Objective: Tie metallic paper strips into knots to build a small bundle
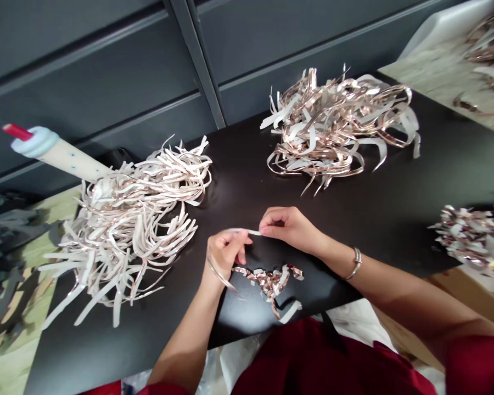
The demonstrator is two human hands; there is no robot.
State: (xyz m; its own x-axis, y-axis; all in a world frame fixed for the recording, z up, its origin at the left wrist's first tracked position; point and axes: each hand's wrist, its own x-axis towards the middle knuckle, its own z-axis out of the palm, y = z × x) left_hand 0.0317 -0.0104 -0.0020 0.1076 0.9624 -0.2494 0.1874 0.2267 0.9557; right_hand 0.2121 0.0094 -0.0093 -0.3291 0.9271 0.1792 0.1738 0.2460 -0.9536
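Note:
Between my two hands runs a thin pale strip (pixel 253 232), pinched at both sides just above the table. My left hand (pixel 226 247) is closed on it, and the strip's shiny tail curls down over the wrist. The fingertips of my right hand (pixel 282 224) grip its other end. Below the hands lies a small heap of rose-gold and white scraps (pixel 271 282). A big pile of white-backed strips (pixel 140 214) spreads to the left of my left hand. Farther off, beyond my right hand, sits another pile of rose-gold and white strips (pixel 333 129).
The black table (pixel 239 170) stands against a dark panelled wall (pixel 140 71). At the left pile's back leans a white cylinder (pixel 66 156) with a red tip. More shiny scraps (pixel 473 236) are heaped at the right edge. Grey strips (pixel 8 247) lie at far left.

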